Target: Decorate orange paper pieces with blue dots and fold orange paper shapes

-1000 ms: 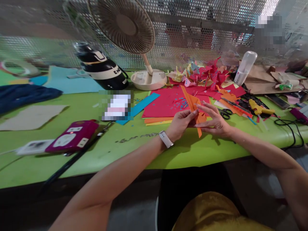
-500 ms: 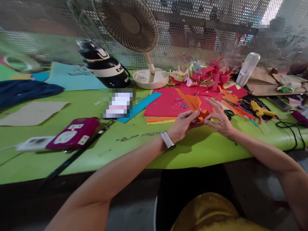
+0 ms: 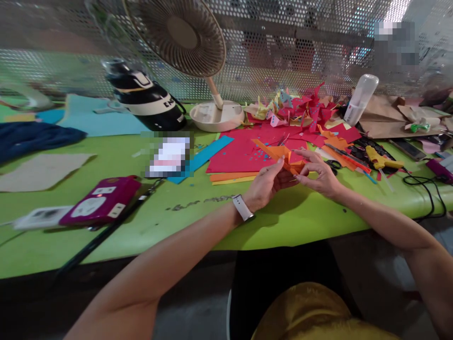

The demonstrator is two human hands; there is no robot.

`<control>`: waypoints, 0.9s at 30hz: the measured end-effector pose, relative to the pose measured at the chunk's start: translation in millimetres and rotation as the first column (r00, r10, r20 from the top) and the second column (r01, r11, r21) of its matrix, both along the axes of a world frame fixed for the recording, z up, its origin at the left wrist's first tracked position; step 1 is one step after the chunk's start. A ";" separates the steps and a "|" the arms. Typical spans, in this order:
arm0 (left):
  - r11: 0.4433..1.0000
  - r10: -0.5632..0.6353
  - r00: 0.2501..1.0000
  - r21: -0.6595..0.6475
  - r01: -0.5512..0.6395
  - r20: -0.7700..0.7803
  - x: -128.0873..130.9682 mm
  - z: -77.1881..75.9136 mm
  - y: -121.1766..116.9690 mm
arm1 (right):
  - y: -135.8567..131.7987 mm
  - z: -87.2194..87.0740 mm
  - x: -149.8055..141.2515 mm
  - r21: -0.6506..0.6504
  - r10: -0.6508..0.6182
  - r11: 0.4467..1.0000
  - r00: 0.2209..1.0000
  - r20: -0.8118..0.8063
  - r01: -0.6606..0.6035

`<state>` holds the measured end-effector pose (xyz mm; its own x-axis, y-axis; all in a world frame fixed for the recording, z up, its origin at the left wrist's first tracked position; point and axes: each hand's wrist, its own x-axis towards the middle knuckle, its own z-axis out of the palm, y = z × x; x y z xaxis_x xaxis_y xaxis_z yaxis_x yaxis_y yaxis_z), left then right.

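Between my hands, above the green table, is a folded orange paper figure (image 3: 282, 152) with a long pointed strip reaching up to the left. My left hand (image 3: 267, 184) grips its near left side, thumb on top and fingers beneath. On the right, my right hand (image 3: 320, 174) pinches the figure's right end with thumb and forefinger, the other fingers partly bent. Behind the figure lie red paper sheets (image 3: 230, 156) scattered with small blue dots. Black-handled scissors (image 3: 332, 165) rest just beyond my right hand.
Folded paper figures (image 3: 311, 111) are heaped at the back. A yellow glue gun (image 3: 382, 158) with a black cord lies right. A fan (image 3: 217, 115), a black bottle (image 3: 152, 106), a blurred-out phone (image 3: 170, 156) and a purple power strip (image 3: 102, 198) stand or lie left.
The orange figure has turned slightly between my hands, and its folded right part now shows more. My right fingers have bent in closer. The whole view has shifted a little.
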<state>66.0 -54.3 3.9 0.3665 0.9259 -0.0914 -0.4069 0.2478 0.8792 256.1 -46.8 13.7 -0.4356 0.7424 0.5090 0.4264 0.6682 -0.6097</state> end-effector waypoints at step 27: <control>0.992 -0.033 0.988 0.115 0.051 -0.149 -0.9 -0.1 -2.5 | 0.4 -7.3 -4.1 -0.233 0.015 0.972 0.997 -0.074 -0.032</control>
<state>65.1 -56.8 3.8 0.3962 0.9174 -0.0379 -0.2626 0.1528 0.9527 251.9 -46.4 6.5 -0.4232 0.8344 0.3531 0.3625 0.5130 -0.7781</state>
